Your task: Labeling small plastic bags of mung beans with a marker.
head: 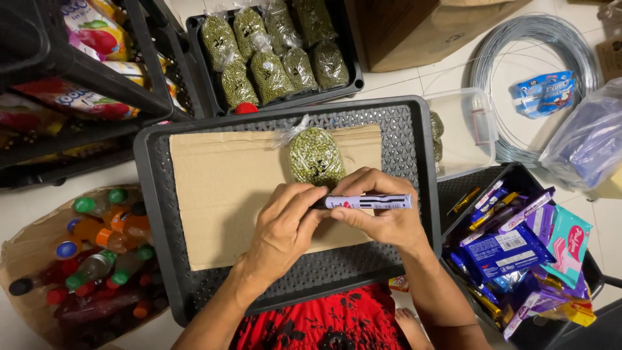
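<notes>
Both hands meet over the cardboard sheet in the black tray. The right hand grips a marker pen, long axis level, pointing left to right. The left hand pinches its dark left end. The tied bag of green beans lies just beyond the fingers, touching them.

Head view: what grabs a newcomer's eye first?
Dead centre, both hands meet on a white marker pen: the right hand holds the barrel, the left hand is at its dark end. Just behind them a tied clear bag of green beans lies on a cardboard sheet in a black tray. More such bags fill a tray at the top.
</notes>
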